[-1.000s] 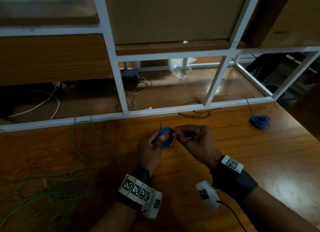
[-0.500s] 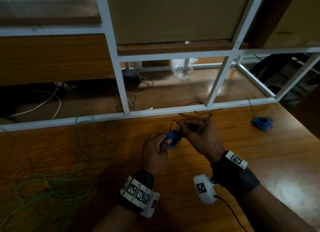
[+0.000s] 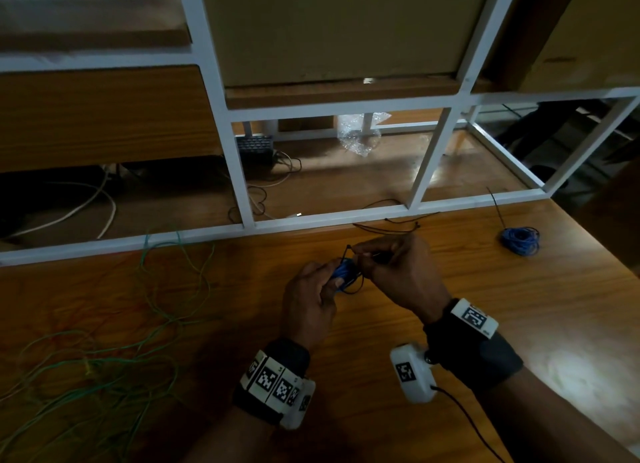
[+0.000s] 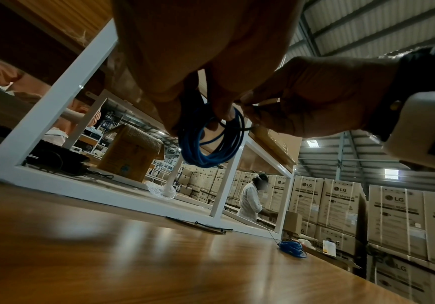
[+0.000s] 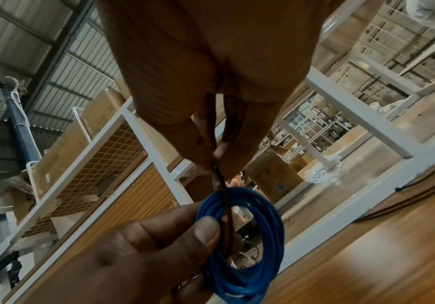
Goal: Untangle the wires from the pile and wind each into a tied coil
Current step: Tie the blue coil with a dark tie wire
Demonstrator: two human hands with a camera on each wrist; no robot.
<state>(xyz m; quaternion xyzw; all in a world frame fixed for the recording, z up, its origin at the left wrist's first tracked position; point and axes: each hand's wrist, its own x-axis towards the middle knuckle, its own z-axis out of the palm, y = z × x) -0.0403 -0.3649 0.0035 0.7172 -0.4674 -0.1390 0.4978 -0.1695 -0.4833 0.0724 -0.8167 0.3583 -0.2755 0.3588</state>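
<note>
Both hands (image 3: 353, 282) raised, fingertips pinching blue coil (image 5: 245, 244) and black tie (image 5: 223, 197).

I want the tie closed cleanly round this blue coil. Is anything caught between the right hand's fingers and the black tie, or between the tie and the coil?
Nothing visible. The right hand pinches the black tie directly, and the tie runs straight through the blue coil, which the left hand grips.
</note>
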